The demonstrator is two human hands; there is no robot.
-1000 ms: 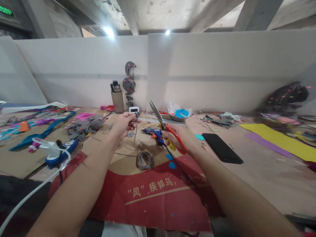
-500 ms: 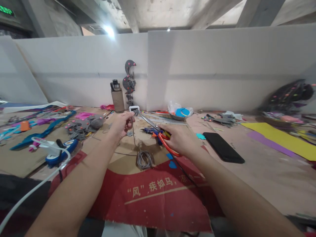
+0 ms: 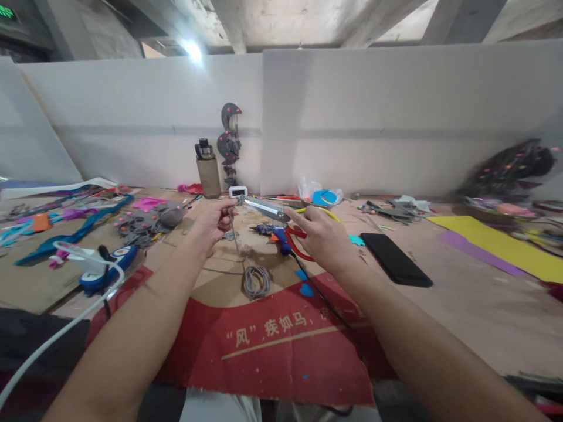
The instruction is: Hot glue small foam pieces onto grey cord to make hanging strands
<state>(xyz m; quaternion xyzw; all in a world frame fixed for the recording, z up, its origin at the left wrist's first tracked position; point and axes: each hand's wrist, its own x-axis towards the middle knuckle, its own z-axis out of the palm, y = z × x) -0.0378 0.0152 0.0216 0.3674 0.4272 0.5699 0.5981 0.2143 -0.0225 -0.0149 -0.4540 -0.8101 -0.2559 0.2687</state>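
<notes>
My left hand (image 3: 213,223) pinches the end of a thin grey cord (image 3: 235,235), with a small grey tuft at the fingertips. The cord hangs down toward a loose coil of the same cord (image 3: 256,282) on the cardboard. In my right hand (image 3: 328,239) is a pair of scissors (image 3: 266,207) with red and yellow handles. Their blades point left, and the tips reach the grey tuft by my left fingertips. Beneath the scissors lies a blue glue gun (image 3: 284,241), partly hidden by the red handle.
Red-printed cardboard (image 3: 281,363) covers the near table. A black phone (image 3: 396,259) lies right of my right hand. At the back stand a bottle (image 3: 208,173) and a small white-framed device (image 3: 238,191). A blue power strip (image 3: 109,271) with a white cable is at left.
The scissors have turned in my right hand: the handles are spread apart, the yellow one now up and right. My left hand keeps its pinch on the cord.
</notes>
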